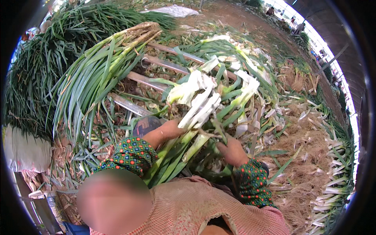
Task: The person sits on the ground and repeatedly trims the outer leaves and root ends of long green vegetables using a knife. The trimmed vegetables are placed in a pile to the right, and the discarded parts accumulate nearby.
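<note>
Clean white stalks of green onions (195, 114) lie at the centre, their green leaves running down towards my body. My left hand (173, 129) is closed around the stalks from the left side. To the right of them, my right hand (232, 149) has its fingers curled at some green leaves; whether it grips one is not clear. Peeled-off white and green outer layers (245, 85) are heaped just beyond my hands. Ahead to the left, an unpeeled bunch of green onions with brown roots (117, 58) rests across metal bars (167, 63).
A large pile of green onions (38, 70) stands at the left, above a whitish sack (26, 149). Rows of onions with matted roots (302, 164) lie along the right. A plastic crate (54, 202) is at the lower left. People are far off at the upper right.
</note>
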Tool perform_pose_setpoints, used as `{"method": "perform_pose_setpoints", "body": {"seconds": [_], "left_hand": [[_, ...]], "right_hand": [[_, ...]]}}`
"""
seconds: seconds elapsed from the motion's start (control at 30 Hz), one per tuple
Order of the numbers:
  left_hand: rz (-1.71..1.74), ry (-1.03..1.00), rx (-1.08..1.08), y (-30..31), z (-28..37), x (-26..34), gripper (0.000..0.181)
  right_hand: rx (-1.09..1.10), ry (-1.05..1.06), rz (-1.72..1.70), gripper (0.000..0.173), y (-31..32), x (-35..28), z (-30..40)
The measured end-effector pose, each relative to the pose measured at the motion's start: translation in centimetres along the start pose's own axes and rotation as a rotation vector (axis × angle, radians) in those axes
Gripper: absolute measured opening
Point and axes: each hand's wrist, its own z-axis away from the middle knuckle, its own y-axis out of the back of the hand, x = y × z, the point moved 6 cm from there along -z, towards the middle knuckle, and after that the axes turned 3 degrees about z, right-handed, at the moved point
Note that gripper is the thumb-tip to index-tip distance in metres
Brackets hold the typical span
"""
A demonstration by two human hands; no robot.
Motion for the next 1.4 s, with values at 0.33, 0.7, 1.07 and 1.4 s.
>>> {"method": "perform_pose_setpoints", "body": {"seconds": [0.33, 0.7, 1.07, 1.4], "left_hand": [[-0.093, -0.003, -0.102, 0.9, 7.2, 1.4, 0.089], [-0.105, 0.281, 0.135, -1.9, 10.8, 2.6, 0.073], [0.502, 0.319, 0.207, 0.6, 16.3, -0.8, 0.041], [0.467, 0.273, 0.27, -0.2, 15.3, -3.1, 0.034]], "right_hand": [[-0.502, 0.111, -0.044, 0.067, -1.8, -5.5, 11.5], [-0.488, 0.104, -0.026, 0.062, -1.8, -4.5, 10.9], [-0.577, 0.16, -0.125, 0.058, -2.5, -5.4, 9.7], [-0.602, 0.284, -0.158, 0.079, -1.8, -6.7, 12.1]]}}
